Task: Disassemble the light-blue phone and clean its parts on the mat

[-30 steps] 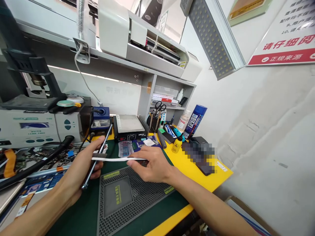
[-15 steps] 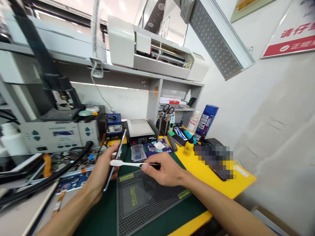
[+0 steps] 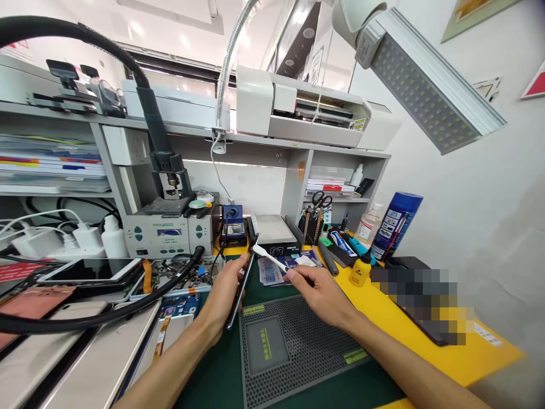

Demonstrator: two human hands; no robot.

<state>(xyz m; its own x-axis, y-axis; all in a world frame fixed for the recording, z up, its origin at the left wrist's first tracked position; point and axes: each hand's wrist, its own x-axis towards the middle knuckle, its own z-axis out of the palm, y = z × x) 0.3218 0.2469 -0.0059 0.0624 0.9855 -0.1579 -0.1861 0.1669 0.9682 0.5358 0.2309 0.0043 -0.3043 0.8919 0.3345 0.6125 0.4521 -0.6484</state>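
Observation:
My left hand (image 3: 223, 292) is closed round a thin dark phone (image 3: 242, 284) held on edge, its top pointing away from me. My right hand (image 3: 326, 292) pinches the handle of a white brush (image 3: 269, 257), whose head rests against the phone's upper end. Both hands hover above the green bench mat (image 3: 213, 375), just behind a grey honeycomb work mat (image 3: 298, 352).
A hot-air station (image 3: 166, 232), a black hose (image 3: 102, 315), phones and loose parts (image 3: 85, 272) fill the left. A heating plate (image 3: 275, 230), tool holder with scissors (image 3: 317, 218), blue spray can (image 3: 394, 224) and yellow bottle (image 3: 359, 270) stand behind. An LED lamp (image 3: 426, 85) hangs above right.
The view has swung left and up. The brush has tilted from lying level across the phone to pointing at the phone's top end, and my right hand has moved farther along its handle.

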